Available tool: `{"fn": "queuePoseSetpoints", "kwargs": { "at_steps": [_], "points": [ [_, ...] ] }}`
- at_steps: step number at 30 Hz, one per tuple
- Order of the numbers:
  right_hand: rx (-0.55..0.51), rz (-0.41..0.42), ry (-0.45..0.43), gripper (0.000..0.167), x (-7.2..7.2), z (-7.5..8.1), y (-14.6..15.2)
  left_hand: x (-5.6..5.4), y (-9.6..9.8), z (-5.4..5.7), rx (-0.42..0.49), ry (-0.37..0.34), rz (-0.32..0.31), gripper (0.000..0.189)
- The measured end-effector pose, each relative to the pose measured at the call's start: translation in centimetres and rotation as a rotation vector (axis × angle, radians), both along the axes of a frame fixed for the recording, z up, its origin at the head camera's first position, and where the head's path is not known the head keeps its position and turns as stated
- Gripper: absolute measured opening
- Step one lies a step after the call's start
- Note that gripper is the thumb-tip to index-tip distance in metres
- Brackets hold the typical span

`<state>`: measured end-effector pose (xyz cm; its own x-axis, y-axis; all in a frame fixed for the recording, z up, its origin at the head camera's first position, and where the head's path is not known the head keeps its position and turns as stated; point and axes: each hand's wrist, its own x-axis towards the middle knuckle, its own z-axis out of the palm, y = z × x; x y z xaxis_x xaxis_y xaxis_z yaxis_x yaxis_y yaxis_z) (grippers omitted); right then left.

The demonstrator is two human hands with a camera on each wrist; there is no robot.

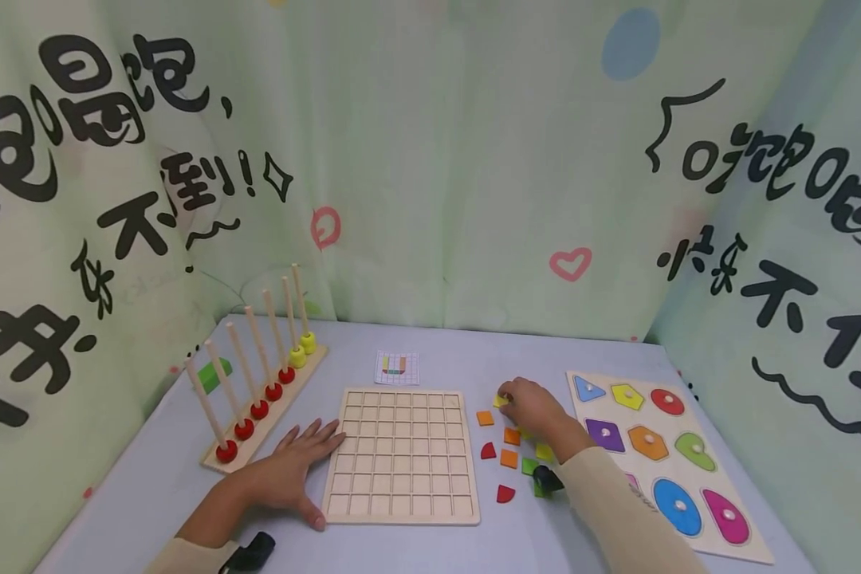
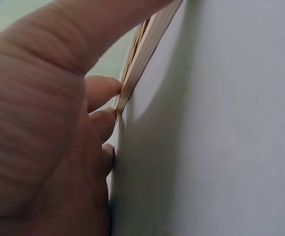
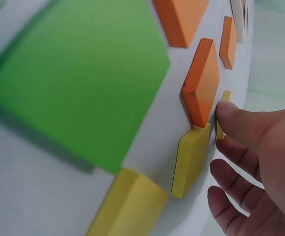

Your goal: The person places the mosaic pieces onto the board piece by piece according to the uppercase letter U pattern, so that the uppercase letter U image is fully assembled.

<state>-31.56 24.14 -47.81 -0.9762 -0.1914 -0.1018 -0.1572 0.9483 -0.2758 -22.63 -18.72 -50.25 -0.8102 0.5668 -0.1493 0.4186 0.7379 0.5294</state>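
On the left stood a peg rack (image 1: 278,406) with red and yellow beads. My left hand (image 1: 294,470), fingers spread, touched the left edge of a wooden grid board (image 1: 402,462). Right of that board, among loose coloured tiles (image 1: 509,459), my right hand (image 1: 534,410) pinched a yellow tile (image 1: 500,402) between thumb and finger. A shape puzzle (image 1: 756,550) lay furthest right.

The grid board (image 1: 402,456) is matt wood, the green tile (image 3: 90,83) smooth, the curtain (image 1: 438,159) cloth.
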Motion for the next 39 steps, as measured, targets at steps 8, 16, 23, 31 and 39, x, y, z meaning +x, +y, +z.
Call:
{"fn": "queuePoseSetpoints", "kwargs": {
  "at_steps": [8,16,23,31,39],
  "points": [
    [0.086,0.088,0.036,0.034,-0.2,0.0,0.2,0.1,-0.2,-0.2,0.002,0.003,0.001,0.125],
    [0.126,0.182,0.060,0.038,-0.3,0.4,0.2,-0.1,0.0,-0.4,-0.017,0.012,0.018,0.125],
    [0.093,0.237,0.075,0.035,-0.1,0.8,-1.5,-0.1,-0.1,-0.6,-0.031,0.007,0.017,0.125],
    [0.083,0.316,0.083,0.032,0.2,0.7,-4.3,-0.1,0.0,-0.4,-0.033,0.000,0.026,0.125],
    [0.058,0.354,0.069,0.033,0.2,0.6,-7.2,-0.1,0.2,-0.2,-0.028,-0.013,0.034,0.125]
  ]
}}
